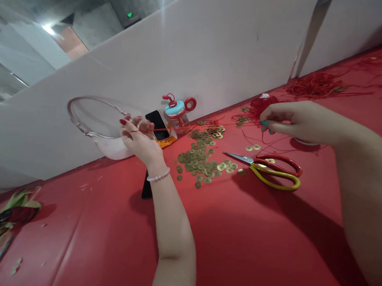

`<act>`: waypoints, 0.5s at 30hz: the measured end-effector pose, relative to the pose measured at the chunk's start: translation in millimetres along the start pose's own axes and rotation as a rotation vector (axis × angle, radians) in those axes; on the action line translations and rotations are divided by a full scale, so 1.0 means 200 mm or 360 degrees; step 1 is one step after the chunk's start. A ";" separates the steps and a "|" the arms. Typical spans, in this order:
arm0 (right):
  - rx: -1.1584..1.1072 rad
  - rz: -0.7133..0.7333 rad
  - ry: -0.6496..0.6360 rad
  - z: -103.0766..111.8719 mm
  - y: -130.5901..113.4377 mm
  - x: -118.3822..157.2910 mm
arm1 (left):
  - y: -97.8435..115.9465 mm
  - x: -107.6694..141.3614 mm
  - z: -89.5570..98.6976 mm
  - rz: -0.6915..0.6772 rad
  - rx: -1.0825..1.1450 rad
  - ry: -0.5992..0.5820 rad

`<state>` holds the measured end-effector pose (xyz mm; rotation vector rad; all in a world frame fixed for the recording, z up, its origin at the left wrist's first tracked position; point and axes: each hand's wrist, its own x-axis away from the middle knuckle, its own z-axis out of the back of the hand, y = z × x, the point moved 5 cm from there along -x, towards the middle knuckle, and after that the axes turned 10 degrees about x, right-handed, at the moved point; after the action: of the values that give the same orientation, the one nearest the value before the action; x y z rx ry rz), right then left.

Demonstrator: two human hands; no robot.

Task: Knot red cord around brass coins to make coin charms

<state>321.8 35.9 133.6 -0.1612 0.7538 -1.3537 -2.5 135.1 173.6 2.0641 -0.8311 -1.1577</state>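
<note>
A thin red cord [161, 129] is stretched between my two hands, above the table. My left hand [142, 141] is raised near a white handbag, with the cord running across its curled fingers. At the other end, my right hand [294, 119] pinches the cord between thumb and fingertips. Loose cord hangs beneath it. Brass coins with holes [196, 160] lie scattered between the hands. Scissors [253, 161] with one red and one yellow handle rest below my right hand.
Behind my left hand are the white handbag [111, 147], a phone [158, 123] and a cup with a blue lid [176, 109]. A heap of red cords [314, 85] lies far right. A white partition [216, 54] borders the red table [115, 224]. Leafy scraps [19, 199] sit at far left.
</note>
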 end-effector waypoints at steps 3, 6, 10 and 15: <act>0.0469 0.0013 0.0000 0.01 0.01 0.00 | -0.06 -0.01 -0.01 0.0205 -0.0074 -0.0127; 0.0568 0.0086 0.0053 0.03 0.04 0.01 | -0.07 -0.03 0.01 0.0077 -0.0295 -0.0059; 0.0594 0.0214 0.0116 0.05 0.09 0.02 | -0.02 -0.04 0.05 -0.0323 -0.0474 0.0033; 0.0460 0.0250 0.0035 0.04 0.15 0.02 | -0.01 -0.03 0.07 -0.0463 -0.0489 -0.0094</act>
<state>351.2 36.8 123.4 0.1392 0.5691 -1.2999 -16.3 138.4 169.5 1.9399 -0.3551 -1.4096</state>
